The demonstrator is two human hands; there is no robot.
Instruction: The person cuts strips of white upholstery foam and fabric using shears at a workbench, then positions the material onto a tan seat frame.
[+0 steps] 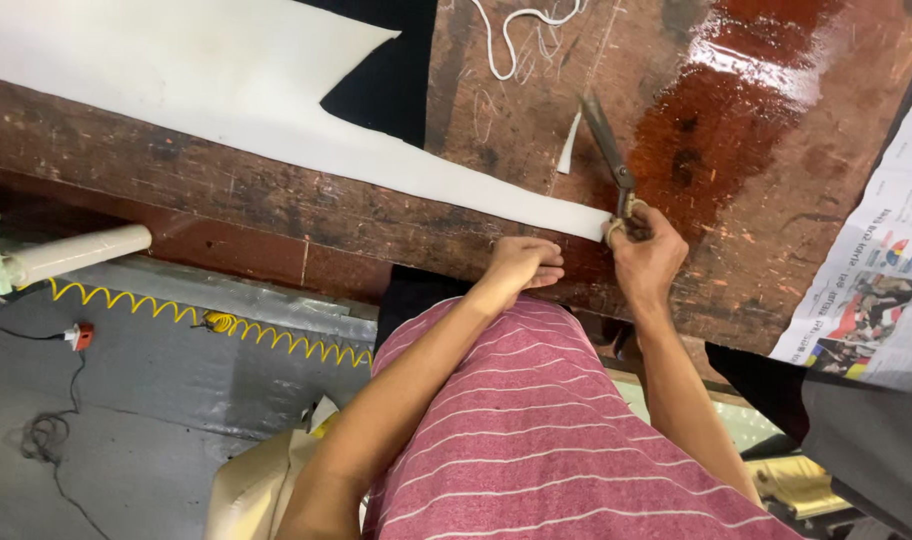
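Right grip [644, 252] closes around the handles of one pair of scissors [608, 152], blades pointing away over the wooden worktop [756, 150]. Left grip [524, 262] is curled, fingers pressing the worktop's near edge beside the narrow end of one white sheet [226, 90]. One small white offcut [570, 143] lies beside the blades.

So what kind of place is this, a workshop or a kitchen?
Probably a tailoring or cutting workshop: the right hand holds long metal scissors on a worn, chalk-marked brown wooden table, beside a long white fabric sheet that the left hand rests near.
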